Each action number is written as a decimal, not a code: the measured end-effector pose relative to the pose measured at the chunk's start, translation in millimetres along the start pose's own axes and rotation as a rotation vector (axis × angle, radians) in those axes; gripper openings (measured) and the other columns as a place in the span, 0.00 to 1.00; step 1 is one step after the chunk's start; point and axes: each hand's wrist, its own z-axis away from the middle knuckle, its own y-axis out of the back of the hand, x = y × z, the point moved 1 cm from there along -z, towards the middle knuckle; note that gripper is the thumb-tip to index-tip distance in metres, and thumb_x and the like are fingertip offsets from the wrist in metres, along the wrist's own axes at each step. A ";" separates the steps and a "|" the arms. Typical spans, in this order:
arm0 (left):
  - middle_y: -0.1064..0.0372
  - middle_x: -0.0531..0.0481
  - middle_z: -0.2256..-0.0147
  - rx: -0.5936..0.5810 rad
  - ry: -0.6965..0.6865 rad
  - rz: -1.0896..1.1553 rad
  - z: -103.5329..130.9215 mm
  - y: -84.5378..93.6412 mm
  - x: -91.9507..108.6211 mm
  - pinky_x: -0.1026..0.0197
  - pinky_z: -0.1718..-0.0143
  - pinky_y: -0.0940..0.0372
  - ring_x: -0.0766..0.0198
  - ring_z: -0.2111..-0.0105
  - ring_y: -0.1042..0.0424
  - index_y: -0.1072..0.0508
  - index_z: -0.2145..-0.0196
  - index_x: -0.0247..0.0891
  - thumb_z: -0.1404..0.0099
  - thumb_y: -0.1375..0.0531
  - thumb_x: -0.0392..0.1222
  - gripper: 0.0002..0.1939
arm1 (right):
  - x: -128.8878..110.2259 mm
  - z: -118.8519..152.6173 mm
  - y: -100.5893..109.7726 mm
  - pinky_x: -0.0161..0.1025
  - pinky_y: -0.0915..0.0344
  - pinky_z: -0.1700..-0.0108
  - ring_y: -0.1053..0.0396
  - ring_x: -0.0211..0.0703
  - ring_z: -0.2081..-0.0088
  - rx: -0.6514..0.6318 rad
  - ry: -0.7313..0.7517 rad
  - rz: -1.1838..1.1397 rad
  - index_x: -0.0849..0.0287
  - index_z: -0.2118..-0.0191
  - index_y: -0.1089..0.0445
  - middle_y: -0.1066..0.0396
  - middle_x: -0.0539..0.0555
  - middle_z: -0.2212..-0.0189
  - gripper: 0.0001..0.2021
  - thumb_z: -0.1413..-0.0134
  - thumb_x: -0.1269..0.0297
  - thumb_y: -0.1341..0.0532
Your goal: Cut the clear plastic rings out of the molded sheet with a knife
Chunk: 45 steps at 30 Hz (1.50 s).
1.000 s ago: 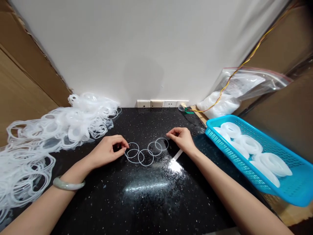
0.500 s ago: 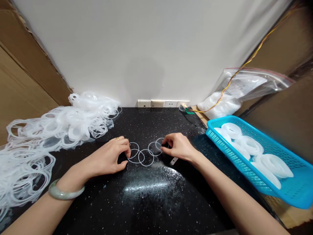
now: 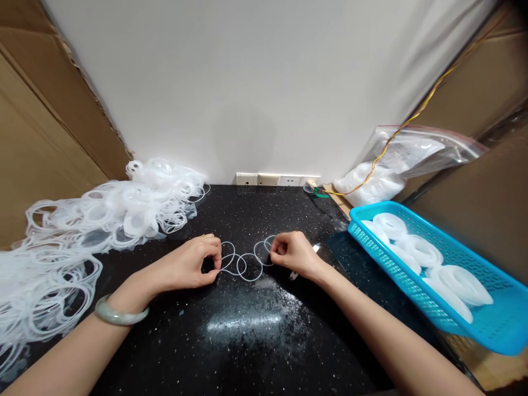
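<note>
Several thin, translucent white rings [image 3: 249, 280] lie overlapping in a row on the black speckled counter, between my two hands. My left hand [image 3: 198, 261], with a gold ring on a finger and a pale green bangle at the wrist, pinches the edge of the leftmost ring between thumb and fingertips. At the row's other end my right hand [image 3: 295, 253] has its thumb and forefinger closed on the edge of a ring. Fingers partly cover the gripped edges. A small whitish strip [image 3: 293, 275] lies under my right hand.
A large heap of white rings [image 3: 136, 220] spreads along the left side. On the right stands a blue plastic basket [image 3: 416, 294] holding bundled rings. Behind it are a clear zip bag [image 3: 371, 184] and a yellow-brown cable [image 3: 385, 143]. Wall sockets [image 3: 268, 180] line the back.
My left thumb and fingers have closed on the leftmost ring's edge. My right fingers have tightened into a pinch. The view has shifted slightly.
</note>
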 end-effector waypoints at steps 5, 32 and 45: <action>0.33 0.52 0.68 0.018 -0.006 -0.027 1.8 1.7 5.0 0.60 0.62 0.40 0.60 0.64 0.34 0.30 0.71 0.39 0.46 0.39 0.35 0.03 | -14.1 8.8 -2.2 0.31 0.48 0.74 0.36 0.35 0.77 -0.055 0.140 0.133 0.58 0.69 0.27 0.30 0.48 0.78 0.05 0.56 0.65 0.37; 0.29 0.52 0.69 0.161 -0.046 0.127 5.4 3.6 -15.1 0.64 0.68 0.39 0.65 0.69 0.32 0.27 0.74 0.37 0.46 0.42 0.32 0.04 | -64.6 6.8 -26.5 0.33 0.49 0.75 0.30 0.42 0.74 -0.176 0.094 0.450 0.59 0.74 0.26 0.26 0.54 0.75 0.06 0.62 0.69 0.39; 0.27 0.50 0.69 0.240 -0.012 0.137 8.4 16.1 -18.7 0.64 0.67 0.39 0.65 0.70 0.31 0.21 0.70 0.37 0.44 0.42 0.34 0.09 | -64.7 -18.4 -41.7 0.29 0.46 0.76 0.39 0.31 0.79 -0.139 0.114 -0.252 0.63 0.72 0.27 0.33 0.47 0.81 0.05 0.59 0.69 0.38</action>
